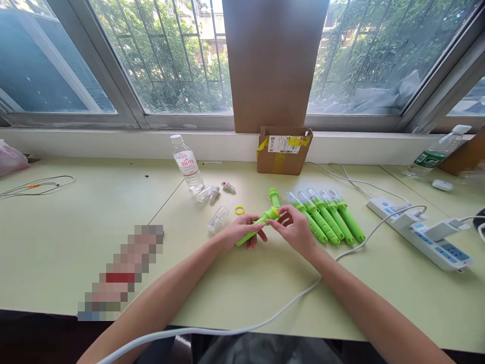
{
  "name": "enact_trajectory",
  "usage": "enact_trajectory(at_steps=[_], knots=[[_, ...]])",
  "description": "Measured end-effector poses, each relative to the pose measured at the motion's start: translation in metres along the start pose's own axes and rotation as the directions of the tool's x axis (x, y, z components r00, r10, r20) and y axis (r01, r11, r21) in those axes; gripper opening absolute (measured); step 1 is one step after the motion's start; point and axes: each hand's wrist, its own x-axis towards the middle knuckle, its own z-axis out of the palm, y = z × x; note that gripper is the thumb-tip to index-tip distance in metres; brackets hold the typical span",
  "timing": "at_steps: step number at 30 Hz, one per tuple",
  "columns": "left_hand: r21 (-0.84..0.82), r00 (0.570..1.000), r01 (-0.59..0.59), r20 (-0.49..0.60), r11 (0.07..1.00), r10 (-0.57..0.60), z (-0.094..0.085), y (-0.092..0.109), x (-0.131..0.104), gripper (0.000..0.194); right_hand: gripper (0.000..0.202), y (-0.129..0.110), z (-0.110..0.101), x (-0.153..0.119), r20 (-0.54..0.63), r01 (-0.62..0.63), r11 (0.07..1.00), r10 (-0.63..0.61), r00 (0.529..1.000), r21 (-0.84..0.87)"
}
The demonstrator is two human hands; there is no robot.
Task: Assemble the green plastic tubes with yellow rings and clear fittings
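Observation:
My left hand [242, 232] is wrapped round a green plastic handle [248, 238], which lies slanted with its wide end up and to the right. At that wide end sits a yellow ring [273, 212], and the fingers of my right hand [293, 225] pinch it there. Just behind the hands is another green piece [274, 196], its lower part hidden. A loose yellow ring [239, 210] lies on the table beyond my left hand. Nearby are a clear plastic cover [219, 219] and small grey-and-clear parts [214, 194].
Several green handles with clear domes [326, 217] lie in a row at right. A white cable [288, 303] crosses under my right forearm, near a power strip [420, 235]. A water bottle [187, 164] and a cardboard box [282, 151] stand toward the window.

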Motion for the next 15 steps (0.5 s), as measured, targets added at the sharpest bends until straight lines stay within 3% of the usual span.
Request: enact_trajectory(at_steps=[11, 15], knots=[[-0.058, 0.997, 0.057, 0.046, 0.997, -0.054, -0.0072, -0.0013, 0.0012, 0.037, 0.031, 0.0009, 0.0018, -0.0017, 0.038, 0.070, 0.998, -0.070, 0.997, 0.005], [0.021, 0.997, 0.074, 0.020, 0.997, -0.074, -0.0050, 0.0031, -0.0013, 0.035, 0.032, 0.0045, 0.0029, -0.0028, 0.048, 0.090, 0.996, -0.090, 0.995, -0.010]])
